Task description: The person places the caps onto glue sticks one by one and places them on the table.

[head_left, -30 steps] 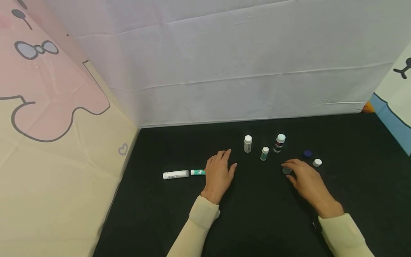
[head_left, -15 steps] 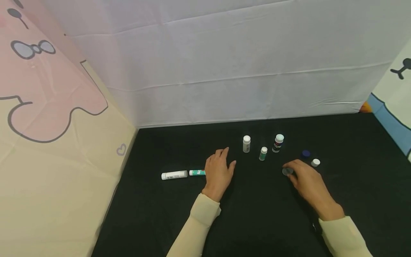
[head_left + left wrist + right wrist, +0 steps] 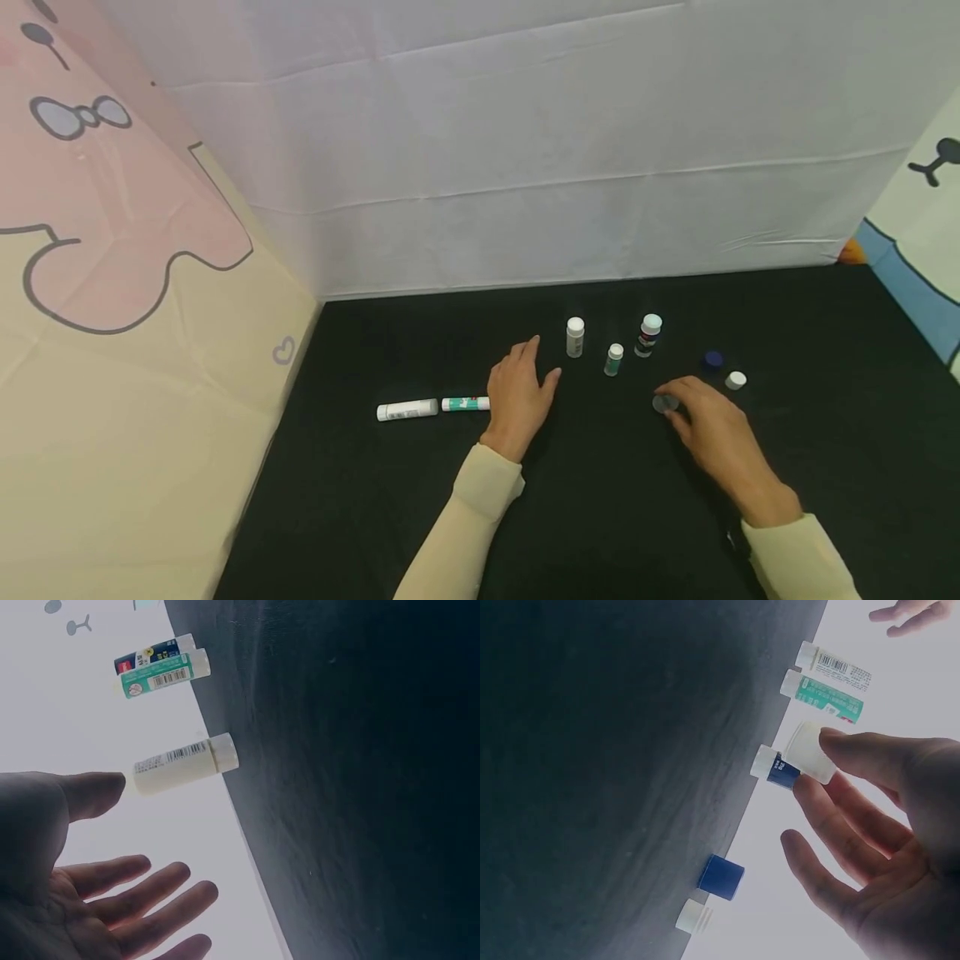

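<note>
In the head view my right hand (image 3: pixel 716 433) pinches a translucent round cap (image 3: pixel 663 403) between thumb and fingers; the right wrist view shows the cap (image 3: pixel 808 754) too, held by the thumb and fingertips. My left hand (image 3: pixel 519 400) has its fingers spread and holds nothing, beside the end of a green-and-white tube (image 3: pixel 463 403) lying on the table. Right of that hand stand a white bottle (image 3: pixel 574 337), a small green-labelled bottle (image 3: pixel 613 360) and a dark-labelled bottle (image 3: pixel 648 336). The left wrist view has the white bottle (image 3: pixel 180 766) near my thumb.
A white tube (image 3: pixel 407 409) lies at the left of the black table (image 3: pixel 360 500). Right of the bottles are a dark blue cap (image 3: pixel 713 360) and a white cap (image 3: pixel 736 380). A pale curtain (image 3: pixel 480 167) rises behind the table's far edge.
My left hand has moved slightly right and forward, showing more of the green-and-white tube. My right hand, with the translucent cap, has shifted slightly left and nearer.
</note>
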Action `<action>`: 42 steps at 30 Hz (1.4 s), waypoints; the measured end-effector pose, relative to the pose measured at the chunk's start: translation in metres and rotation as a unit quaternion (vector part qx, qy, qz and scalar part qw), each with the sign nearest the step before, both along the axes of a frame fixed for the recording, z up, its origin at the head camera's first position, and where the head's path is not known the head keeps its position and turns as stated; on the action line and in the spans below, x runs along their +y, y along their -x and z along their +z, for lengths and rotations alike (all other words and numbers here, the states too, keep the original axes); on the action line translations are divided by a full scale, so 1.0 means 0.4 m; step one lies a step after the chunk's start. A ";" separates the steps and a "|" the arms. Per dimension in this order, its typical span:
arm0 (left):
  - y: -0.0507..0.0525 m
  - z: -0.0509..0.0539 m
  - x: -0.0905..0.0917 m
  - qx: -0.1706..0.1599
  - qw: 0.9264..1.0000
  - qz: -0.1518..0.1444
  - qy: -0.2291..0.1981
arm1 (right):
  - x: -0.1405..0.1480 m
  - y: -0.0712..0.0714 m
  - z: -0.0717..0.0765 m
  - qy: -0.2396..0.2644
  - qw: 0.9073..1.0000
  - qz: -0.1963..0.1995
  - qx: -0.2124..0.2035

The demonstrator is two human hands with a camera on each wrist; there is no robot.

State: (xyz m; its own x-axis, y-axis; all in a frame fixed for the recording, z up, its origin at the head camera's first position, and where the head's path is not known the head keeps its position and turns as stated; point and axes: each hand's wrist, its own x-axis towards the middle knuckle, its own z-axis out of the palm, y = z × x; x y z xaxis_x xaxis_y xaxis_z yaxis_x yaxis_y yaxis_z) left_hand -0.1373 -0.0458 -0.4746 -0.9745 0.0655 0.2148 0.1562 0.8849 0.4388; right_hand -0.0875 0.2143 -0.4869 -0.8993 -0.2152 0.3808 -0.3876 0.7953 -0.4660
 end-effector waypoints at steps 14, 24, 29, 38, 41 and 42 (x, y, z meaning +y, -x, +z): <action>0.038 -0.015 0.029 -0.026 1.000 -0.004 -0.009 | -0.010 -0.008 -0.001 -0.004 1.000 0.002 0.023; 0.067 -0.020 0.058 -0.039 0.999 -0.002 -0.018 | -0.014 -0.011 0.000 -0.003 1.000 0.002 0.021; 0.078 -0.022 0.069 -0.048 0.999 -0.001 -0.019 | -0.015 -0.013 0.003 -0.002 1.000 0.002 0.021; 0.104 -0.037 0.082 -0.062 0.998 0.000 -0.030 | -0.011 -0.016 -0.002 -0.001 1.000 -0.001 0.014; 0.110 -0.042 0.083 -0.065 0.997 0.001 -0.036 | -0.010 -0.018 -0.001 0.000 1.000 -0.002 0.014; 0.111 -0.043 0.083 -0.065 0.997 0.001 -0.038 | -0.009 -0.019 -0.001 -0.001 1.000 -0.003 0.012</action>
